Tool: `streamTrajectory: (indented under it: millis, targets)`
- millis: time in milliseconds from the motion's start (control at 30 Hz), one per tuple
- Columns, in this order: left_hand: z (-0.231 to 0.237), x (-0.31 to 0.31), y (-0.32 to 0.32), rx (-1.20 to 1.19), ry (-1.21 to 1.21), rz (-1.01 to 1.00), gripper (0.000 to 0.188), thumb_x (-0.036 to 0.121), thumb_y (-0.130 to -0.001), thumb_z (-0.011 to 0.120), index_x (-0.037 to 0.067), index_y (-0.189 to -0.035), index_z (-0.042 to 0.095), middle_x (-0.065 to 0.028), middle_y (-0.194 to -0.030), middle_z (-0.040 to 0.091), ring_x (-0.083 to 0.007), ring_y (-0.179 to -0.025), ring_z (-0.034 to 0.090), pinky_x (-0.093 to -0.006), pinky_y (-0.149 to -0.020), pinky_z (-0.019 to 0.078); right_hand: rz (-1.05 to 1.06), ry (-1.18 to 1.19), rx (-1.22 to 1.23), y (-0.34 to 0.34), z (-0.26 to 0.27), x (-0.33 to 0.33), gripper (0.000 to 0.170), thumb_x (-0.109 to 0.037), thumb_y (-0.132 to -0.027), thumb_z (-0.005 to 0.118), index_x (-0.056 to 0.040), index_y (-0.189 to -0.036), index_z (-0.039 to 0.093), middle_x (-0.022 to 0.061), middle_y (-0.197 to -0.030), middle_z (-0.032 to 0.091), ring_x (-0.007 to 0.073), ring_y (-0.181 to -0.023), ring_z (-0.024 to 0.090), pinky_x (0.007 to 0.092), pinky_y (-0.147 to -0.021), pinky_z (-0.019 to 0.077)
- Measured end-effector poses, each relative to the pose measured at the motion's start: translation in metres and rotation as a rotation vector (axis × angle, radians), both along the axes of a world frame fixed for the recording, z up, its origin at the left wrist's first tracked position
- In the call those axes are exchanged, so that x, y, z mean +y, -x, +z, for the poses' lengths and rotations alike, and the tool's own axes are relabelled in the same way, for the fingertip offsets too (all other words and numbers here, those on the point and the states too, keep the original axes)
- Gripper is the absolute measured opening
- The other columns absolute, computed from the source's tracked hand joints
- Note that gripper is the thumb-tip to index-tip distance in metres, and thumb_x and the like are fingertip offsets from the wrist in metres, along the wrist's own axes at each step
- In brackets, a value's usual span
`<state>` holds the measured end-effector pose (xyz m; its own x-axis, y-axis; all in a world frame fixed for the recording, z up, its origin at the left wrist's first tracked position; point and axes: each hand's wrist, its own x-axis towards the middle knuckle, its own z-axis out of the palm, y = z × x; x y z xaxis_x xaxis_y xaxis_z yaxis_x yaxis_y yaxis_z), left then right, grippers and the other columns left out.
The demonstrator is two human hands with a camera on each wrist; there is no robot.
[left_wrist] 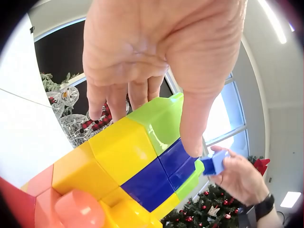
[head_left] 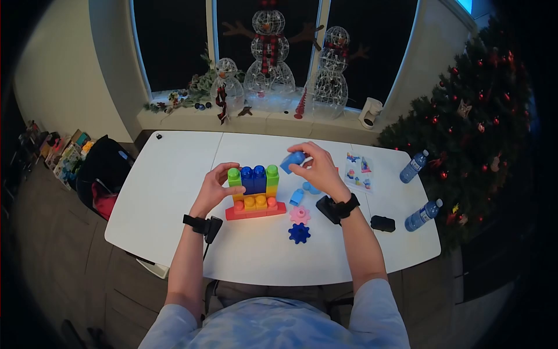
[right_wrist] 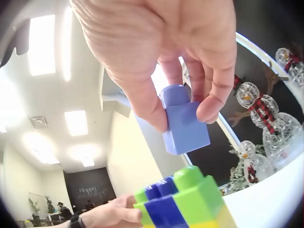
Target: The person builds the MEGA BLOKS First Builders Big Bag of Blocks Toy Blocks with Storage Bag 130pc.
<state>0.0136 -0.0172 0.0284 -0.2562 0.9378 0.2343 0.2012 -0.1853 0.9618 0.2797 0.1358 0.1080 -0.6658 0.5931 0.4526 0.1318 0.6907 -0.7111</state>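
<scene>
A wall of toy building blocks [head_left: 256, 189] stands on a long red base, its rows running orange and yellow, then green and dark blue at the top. My left hand [head_left: 216, 185] holds its left end, thumb on the front and fingers behind the green block [left_wrist: 159, 118]. Above and right of the wall, my right hand [head_left: 318, 171] pinches a light blue block [right_wrist: 185, 126] between thumb and fingers, its stud pointing up toward the palm. That block is held in the air, apart from the wall.
Light blue blocks [head_left: 297, 198], a pink gear [head_left: 300, 214] and a dark blue gear [head_left: 299, 234] lie right of the wall. Farther right are a picture sheet [head_left: 360, 174], a black object [head_left: 382, 223] and two bottles [head_left: 414, 167] on the white table [head_left: 157, 198].
</scene>
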Motion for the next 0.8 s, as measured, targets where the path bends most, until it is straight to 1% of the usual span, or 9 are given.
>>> streamTrajectory:
  millis: [33,100,133,200,233,300,400,467,800]
  targets:
    - [0.002,0.002,-0.001,0.003,-0.002,0.000,0.072,0.007,-0.072,0.092,0.001,-0.135,0.056,-0.0098,-0.127,0.066,-0.0211,-0.122,0.062,-0.0341,-0.111,0.0465,0.000,-0.002,0.003,0.011,0.012,-0.006,0.046,-0.012,-0.078,0.079,-0.0052,-0.122,0.065,0.0112,-0.095,0.067,0.0259,-0.089,0.067,0.0382,-0.079,0.0562]
    - [0.005,0.006,-0.005,0.021,0.002,-0.005,0.057,0.004,-0.076,0.089,0.000,-0.126,0.063,-0.0077,-0.120,0.068,-0.0166,-0.113,0.064,-0.0305,-0.102,0.0502,0.132,0.070,-0.006,0.033,0.026,-0.016,0.044,-0.010,-0.080,0.079,-0.0056,-0.122,0.066,0.0083,-0.107,0.071,0.0219,-0.098,0.068,0.0328,-0.086,0.0554]
    - [0.006,0.007,-0.006,0.024,0.000,-0.005,0.057,0.004,-0.076,0.089,0.000,-0.126,0.063,-0.0077,-0.120,0.068,-0.0166,-0.113,0.064,-0.0305,-0.102,0.0502,0.132,0.068,-0.003,0.044,0.027,-0.018,0.044,-0.010,-0.080,0.079,-0.0056,-0.122,0.066,0.0083,-0.107,0.071,0.0219,-0.098,0.068,0.0328,-0.086,0.0554]
    - [0.006,0.007,-0.009,0.024,0.021,0.003,0.051,0.007,-0.078,0.089,0.001,-0.121,0.064,-0.0054,-0.109,0.070,-0.0139,-0.100,0.064,-0.0295,-0.092,0.0522,0.202,-0.024,-0.102,0.066,0.021,-0.018,0.046,-0.009,-0.080,0.079,-0.0053,-0.124,0.065,0.0097,-0.109,0.072,0.0222,-0.098,0.069,0.0338,-0.087,0.0558]
    - [0.005,0.007,-0.009,0.026,0.019,0.002,0.051,0.007,-0.078,0.089,0.001,-0.121,0.064,-0.0054,-0.109,0.070,-0.0139,-0.100,0.064,-0.0295,-0.092,0.0522,0.228,-0.022,-0.114,0.073,0.019,-0.018,0.048,-0.009,-0.079,0.079,-0.0053,-0.124,0.064,0.0105,-0.109,0.073,0.0231,-0.100,0.070,0.0350,-0.090,0.0558]
    - [0.003,0.008,-0.010,0.110,0.063,0.067,0.044,0.007,-0.080,0.088,0.002,-0.117,0.065,-0.0016,-0.098,0.069,-0.0105,-0.091,0.064,-0.0274,-0.084,0.0524,0.244,-0.017,-0.105,0.083,0.012,-0.018,0.048,-0.008,-0.079,0.079,-0.0053,-0.125,0.064,0.0111,-0.109,0.073,0.0241,-0.101,0.070,0.0353,-0.091,0.0557]
    - [0.002,0.008,-0.011,0.085,0.017,0.047,0.041,0.008,-0.081,0.088,0.002,-0.113,0.065,-0.0005,-0.095,0.069,-0.0101,-0.088,0.063,-0.0275,-0.082,0.0518,0.271,-0.024,-0.123,0.087,0.007,-0.021,0.050,-0.007,-0.079,0.079,-0.0051,-0.126,0.063,0.0134,-0.105,0.074,0.0267,-0.101,0.071,0.0370,-0.091,0.0561]
    - [0.002,0.008,-0.012,0.093,0.009,0.047,0.040,0.008,-0.081,0.087,0.002,-0.114,0.064,-0.0004,-0.095,0.069,-0.0099,-0.088,0.062,-0.0278,-0.082,0.0517,0.303,0.006,-0.130,0.087,0.006,-0.023,0.048,-0.007,-0.081,0.076,-0.0025,-0.125,0.060,0.0223,-0.104,0.072,0.0371,-0.101,0.070,0.0423,-0.090,0.0554]
    - [0.002,0.008,-0.014,0.084,-0.016,0.045,0.040,0.008,-0.082,0.087,0.002,-0.115,0.064,-0.0003,-0.096,0.068,-0.0099,-0.090,0.061,-0.0287,-0.084,0.0512,0.277,-0.050,-0.164,0.086,0.003,-0.023,0.046,-0.007,-0.081,0.075,-0.0033,-0.124,0.059,0.0231,-0.106,0.072,0.0411,-0.103,0.068,0.0443,-0.091,0.0546]
